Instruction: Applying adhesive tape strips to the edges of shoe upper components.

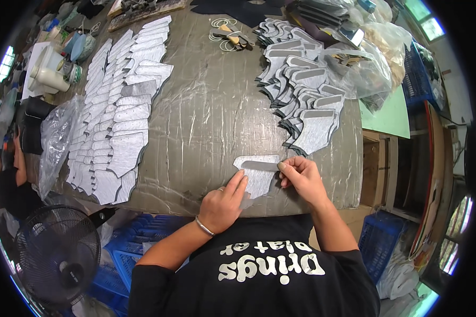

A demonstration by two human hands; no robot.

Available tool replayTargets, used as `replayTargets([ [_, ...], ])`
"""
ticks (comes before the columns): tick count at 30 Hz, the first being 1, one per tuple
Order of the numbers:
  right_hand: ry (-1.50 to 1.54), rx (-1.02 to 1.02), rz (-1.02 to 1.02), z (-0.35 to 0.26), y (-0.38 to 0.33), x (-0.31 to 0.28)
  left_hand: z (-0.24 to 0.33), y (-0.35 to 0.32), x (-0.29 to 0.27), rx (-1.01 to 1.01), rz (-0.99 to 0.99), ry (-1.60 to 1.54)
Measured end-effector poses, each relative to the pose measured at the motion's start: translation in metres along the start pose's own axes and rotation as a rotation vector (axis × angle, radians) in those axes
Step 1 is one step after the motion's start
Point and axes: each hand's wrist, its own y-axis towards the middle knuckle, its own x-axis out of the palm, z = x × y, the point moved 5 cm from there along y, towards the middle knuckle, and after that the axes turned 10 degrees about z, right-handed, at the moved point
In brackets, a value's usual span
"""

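A light grey cut fabric piece (pixel 260 182) lies near the table's front edge, with a narrow dark grey strip (pixel 259 166) across its upper part. My left hand (pixel 223 205) rests at the piece's left side, its fingers stretched out and the fingertips pressing on the fabric by the strip's left end. My right hand (pixel 304 180) pinches the strip's right end between thumb and index finger. Just beyond, overlapping rows of similar grey pieces (pixel 314 129) carry dark strips and show dark backing at their edges.
Rows of plain grey pieces (pixel 129 124) cover the left of the table (pixel 206 116). A corded bundle (pixel 230 36) lies at the far middle, clear plastic bags (pixel 359 71) at far right. A black fan (pixel 58 253) and blue crates (pixel 124 261) stand lower left; another person (pixel 13 185) is farther left.
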Motion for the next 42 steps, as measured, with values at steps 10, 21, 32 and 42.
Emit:
replayTargets([
  [10, -0.085, 0.028, -0.023, -0.004, 0.013, 0.01, -0.002, 0.0, 0.006, 0.0, -0.081, 0.006],
  [21, -0.115, 0.041, 0.01, -0.007, 0.014, 0.011, -0.003, 0.007, 0.005, 0.012, -0.08, -0.01],
  [32, -0.151, -0.015, 0.113, -0.002, 0.012, 0.013, 0.0, 0.009, 0.01, 0.005, -0.177, 0.025],
  [42, -0.287, -0.107, 0.251, -0.002, 0.011, 0.015, 0.001, 0.009, 0.012, -0.009, -0.23, 0.05],
])
